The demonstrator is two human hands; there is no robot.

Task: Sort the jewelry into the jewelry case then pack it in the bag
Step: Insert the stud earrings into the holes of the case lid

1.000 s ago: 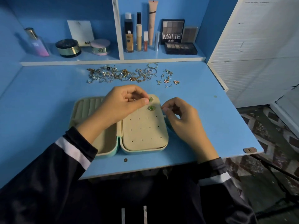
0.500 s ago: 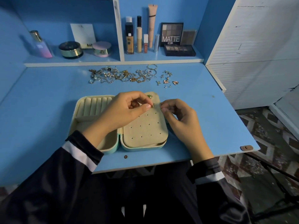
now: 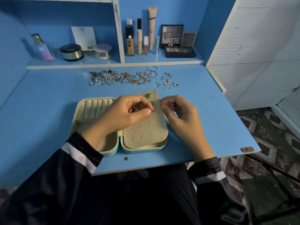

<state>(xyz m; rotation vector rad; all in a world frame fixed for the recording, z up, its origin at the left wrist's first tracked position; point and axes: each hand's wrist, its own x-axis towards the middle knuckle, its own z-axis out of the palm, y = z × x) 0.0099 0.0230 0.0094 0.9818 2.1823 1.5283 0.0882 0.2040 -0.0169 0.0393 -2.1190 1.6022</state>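
An open mint-green jewelry case [image 3: 142,149] lies on the blue desk, with ring rolls [image 3: 95,108] on its left half. A beige perforated earring flap [image 3: 146,127] covers its right half. Two green earrings [image 3: 148,95] sit at the flap's top corner. My left hand [image 3: 128,112] pinches a small gold earring [image 3: 152,111] against the flap, thumb and forefinger together. At the flap's right edge my right hand [image 3: 178,116] pinches the edge with curled fingers and lifts it slightly. Loose gold and silver jewelry [image 3: 123,77] lies in a row behind the case. No bag is in view.
Small earrings [image 3: 168,82] lie apart at the right end of the jewelry row. A shelf behind holds a perfume bottle [image 3: 42,47], jars, makeup tubes [image 3: 139,39] and eyeshadow palettes [image 3: 172,36]. The desk's right edge [image 3: 250,150] drops to a patterned floor. A white cabinet stands right.
My left hand has moved a little down the flap with the small earring, from beside the green earrings to a lower hole. The right hand stays at the flap's edge.
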